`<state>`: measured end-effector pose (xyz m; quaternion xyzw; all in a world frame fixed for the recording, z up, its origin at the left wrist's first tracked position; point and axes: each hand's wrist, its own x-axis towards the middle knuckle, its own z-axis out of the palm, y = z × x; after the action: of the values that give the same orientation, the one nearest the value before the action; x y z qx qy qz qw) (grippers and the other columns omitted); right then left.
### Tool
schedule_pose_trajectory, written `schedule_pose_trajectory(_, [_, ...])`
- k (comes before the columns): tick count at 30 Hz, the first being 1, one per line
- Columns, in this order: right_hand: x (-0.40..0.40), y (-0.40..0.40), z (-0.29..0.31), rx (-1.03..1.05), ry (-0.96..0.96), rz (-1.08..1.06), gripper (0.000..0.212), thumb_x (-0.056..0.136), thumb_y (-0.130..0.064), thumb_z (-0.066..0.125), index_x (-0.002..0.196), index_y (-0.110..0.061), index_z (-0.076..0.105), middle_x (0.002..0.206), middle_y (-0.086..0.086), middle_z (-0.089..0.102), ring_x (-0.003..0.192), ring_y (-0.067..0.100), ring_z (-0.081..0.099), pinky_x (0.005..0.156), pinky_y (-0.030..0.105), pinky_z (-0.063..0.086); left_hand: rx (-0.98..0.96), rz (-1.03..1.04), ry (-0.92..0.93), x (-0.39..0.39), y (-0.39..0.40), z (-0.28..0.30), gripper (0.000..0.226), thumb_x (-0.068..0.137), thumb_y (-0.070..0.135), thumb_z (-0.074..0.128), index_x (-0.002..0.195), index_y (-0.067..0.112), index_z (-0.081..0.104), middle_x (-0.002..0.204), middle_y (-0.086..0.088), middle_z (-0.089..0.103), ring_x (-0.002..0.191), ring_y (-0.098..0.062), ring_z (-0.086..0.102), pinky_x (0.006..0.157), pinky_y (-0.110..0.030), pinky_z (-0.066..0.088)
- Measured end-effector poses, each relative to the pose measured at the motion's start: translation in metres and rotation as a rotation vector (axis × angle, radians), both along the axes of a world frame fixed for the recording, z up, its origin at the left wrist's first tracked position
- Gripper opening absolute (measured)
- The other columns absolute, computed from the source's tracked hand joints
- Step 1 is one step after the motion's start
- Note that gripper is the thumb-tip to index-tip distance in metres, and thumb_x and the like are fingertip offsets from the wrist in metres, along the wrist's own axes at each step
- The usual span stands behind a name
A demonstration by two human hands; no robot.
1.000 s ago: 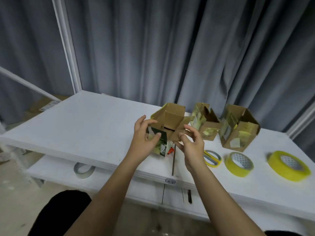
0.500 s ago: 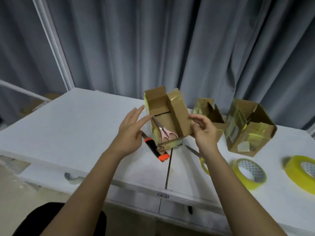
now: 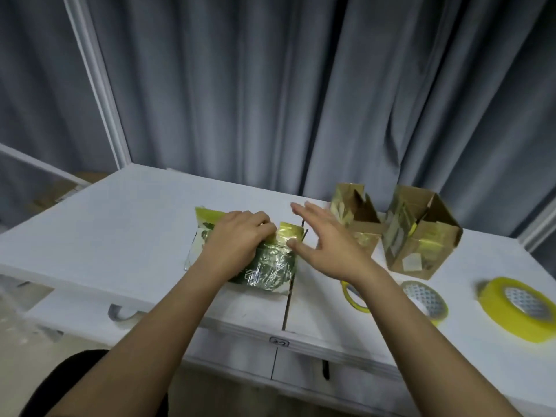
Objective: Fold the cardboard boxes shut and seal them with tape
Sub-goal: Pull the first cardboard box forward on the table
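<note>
A cardboard box point(image 3: 264, 267) with green print and shiny tape lies on the white table point(image 3: 126, 224), over the seam between the two tabletops. My left hand point(image 3: 237, 239) rests on top of it, fingers curled over its upper edge by a yellow-taped flap point(image 3: 290, 234). My right hand point(image 3: 328, 245) hovers just right of the box with fingers spread and blurred, its thumb close to that flap. Two more brown boxes stand to the right with flaps up: a small one point(image 3: 355, 218) and a larger one point(image 3: 421, 233).
Three yellow tape rolls lie at the right front: a thin one point(image 3: 350, 294) partly behind my right forearm, a middle one point(image 3: 428, 300) and a large one point(image 3: 520, 310). A grey roll point(image 3: 120, 313) sits on the lower shelf. Grey curtains hang behind the table.
The box, held up open between both hands before, now lies low on the table under my left hand. My right hand has let go and spread open. The scissors and orange cutter are out of sight.
</note>
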<state>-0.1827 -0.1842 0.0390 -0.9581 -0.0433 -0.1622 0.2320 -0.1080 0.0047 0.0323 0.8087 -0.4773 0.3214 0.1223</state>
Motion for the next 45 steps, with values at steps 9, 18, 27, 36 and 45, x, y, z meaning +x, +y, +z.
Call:
schedule_pose_trajectory(9, [-0.012, -0.014, 0.0, -0.029, 0.133, -0.153, 0.05, 0.067, -0.044, 0.081, 0.108, -0.024, 0.058, 0.102, -0.006, 0.042, 0.107, 0.015, 0.034, 0.082, 0.029, 0.033, 0.002, -0.058, -0.085, -0.036, -0.014, -0.005, 0.029, 0.079, 0.004, 0.041, 0.089, 0.012, 0.067, 0.088, -0.005, 0.068, 0.074, -0.025, 0.062, 0.066, -0.033, 0.048])
schedule_pose_trajectory(18, [-0.056, -0.025, -0.012, 0.216, -0.128, -0.26, 0.023, 0.07, -0.025, 0.081, 0.08, -0.018, 0.062, 0.106, -0.004, 0.05, 0.094, 0.008, 0.043, 0.072, 0.017, 0.029, -0.147, -0.015, 0.436, -0.068, -0.039, -0.005, 0.011, 0.095, 0.031, 0.047, 0.095, 0.021, 0.051, 0.092, 0.005, 0.063, 0.09, -0.018, 0.055, 0.083, -0.033, 0.03])
schedule_pose_trajectory(27, [-0.03, -0.021, -0.037, 0.36, -0.101, -0.173, 0.02, 0.071, -0.02, 0.081, 0.078, -0.012, 0.064, 0.106, 0.002, 0.056, 0.11, 0.02, 0.049, 0.1, 0.039, 0.038, -0.197, 0.043, 0.446, -0.042, -0.042, -0.008, 0.015, 0.092, 0.038, 0.056, 0.098, 0.032, 0.069, 0.097, 0.013, 0.071, 0.091, -0.009, 0.059, 0.077, -0.03, 0.022])
schedule_pose_trajectory(36, [0.025, -0.001, -0.031, 0.207, -0.273, -0.056, 0.027, 0.077, -0.021, 0.078, 0.1, -0.012, 0.068, 0.119, 0.003, 0.056, 0.118, 0.004, 0.038, 0.095, -0.002, 0.019, -0.249, 0.157, 0.344, -0.002, -0.02, -0.004, 0.01, 0.091, 0.023, 0.058, 0.09, 0.024, 0.068, 0.093, 0.01, 0.068, 0.091, -0.018, 0.057, 0.074, -0.034, 0.019])
schedule_pose_trajectory(45, [0.031, 0.01, -0.104, 0.274, 0.147, -0.208, 0.033, 0.089, -0.036, 0.065, 0.114, -0.015, 0.064, 0.119, 0.0, 0.058, 0.119, 0.022, 0.047, 0.098, 0.033, 0.039, -0.259, 0.355, 0.23, 0.013, 0.053, -0.019, 0.007, 0.089, 0.015, 0.063, 0.085, 0.019, 0.068, 0.087, 0.007, 0.067, 0.084, -0.024, 0.055, 0.072, -0.029, 0.008])
